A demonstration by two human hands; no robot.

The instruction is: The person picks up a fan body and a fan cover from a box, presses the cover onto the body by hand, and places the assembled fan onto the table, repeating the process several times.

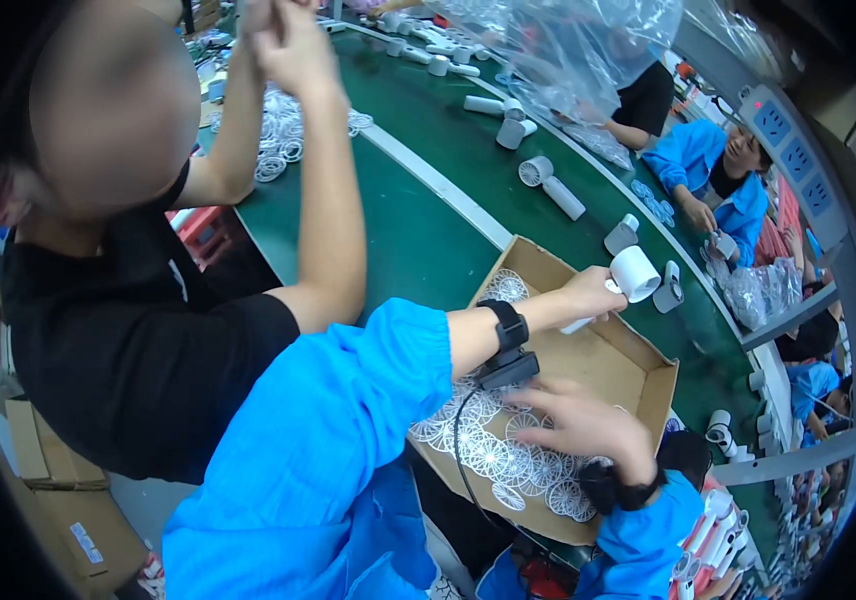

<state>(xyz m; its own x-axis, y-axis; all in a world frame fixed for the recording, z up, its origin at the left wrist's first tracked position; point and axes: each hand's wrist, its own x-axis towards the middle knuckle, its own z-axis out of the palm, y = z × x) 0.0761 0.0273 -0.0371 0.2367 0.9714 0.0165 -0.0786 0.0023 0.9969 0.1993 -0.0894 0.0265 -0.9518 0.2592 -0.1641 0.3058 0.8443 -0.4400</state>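
Observation:
My left hand reaches forward over the far side of a cardboard box, closed on a white handheld fan body with a round head; part of its handle shows below the fingers. Inside the shallow cardboard box lie many white round fan grilles with spokes, heaped toward the near and left sides. My right hand hovers over these grilles with its fingers stretched out and slightly blurred. I see nothing held in it. Dark bands circle both wrists, and a cable hangs from the left one.
A green conveyor carries several fan bodies past the box's far side. At my left a person in a black shirt leans close, arms raised. Across the belt sits a person in blue. A power strip hangs on the right frame.

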